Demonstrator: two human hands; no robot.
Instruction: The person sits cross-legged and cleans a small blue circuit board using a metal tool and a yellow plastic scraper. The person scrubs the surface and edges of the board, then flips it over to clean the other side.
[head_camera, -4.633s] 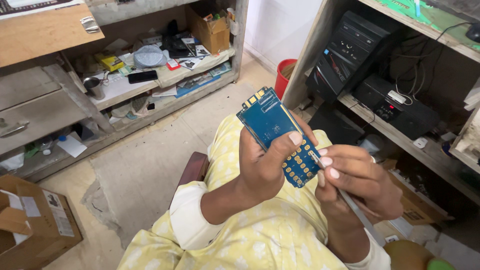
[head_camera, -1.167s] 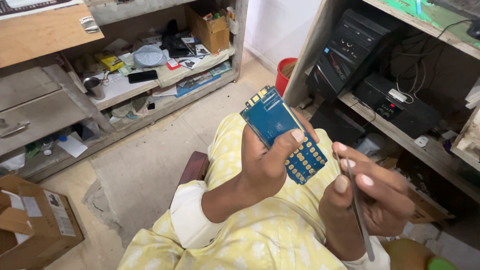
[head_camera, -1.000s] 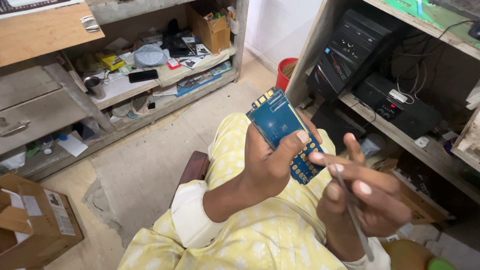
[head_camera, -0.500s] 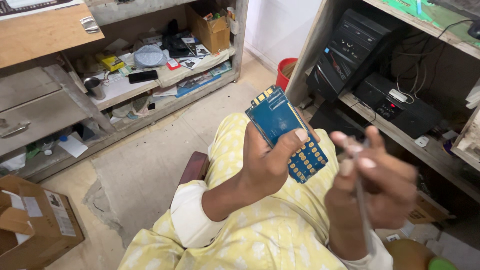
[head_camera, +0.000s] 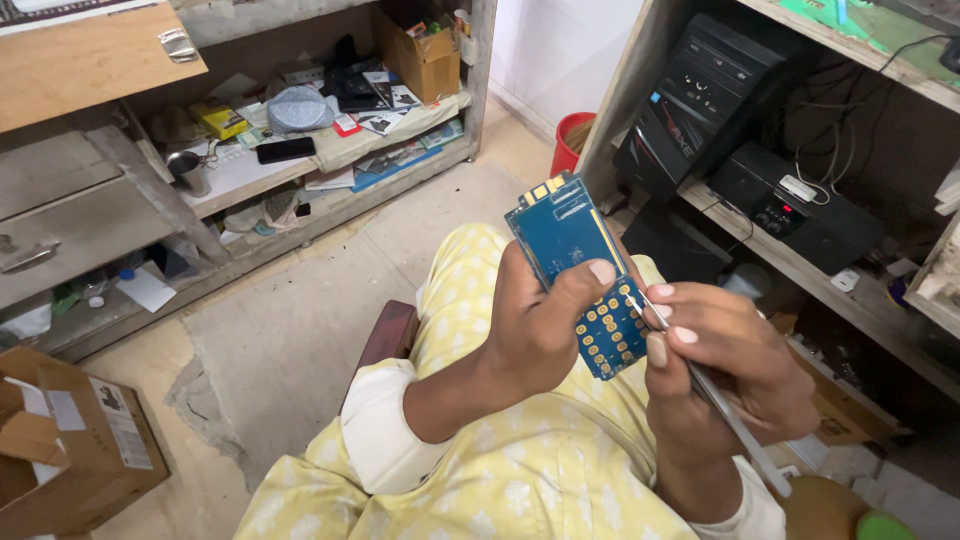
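Head view: left hand (head_camera: 535, 335) grips a blue circuit board (head_camera: 580, 270) upright above the lap, thumb pressed across its face and fingers wrapped behind. Board's upper half is plain blue; lower half carries a grid of gold contact pads. Right hand (head_camera: 730, 375), just right of the board, is closed in a pinch on thin metal tweezers (head_camera: 715, 400); their tip touches the board's right edge at the pad grid, and the handle runs down past the wrist. Beyond the board: a red bin (head_camera: 572, 140) on the floor, a black computer case (head_camera: 695, 95) on a shelf. Far left of the board, a cardboard box (head_camera: 70, 450).
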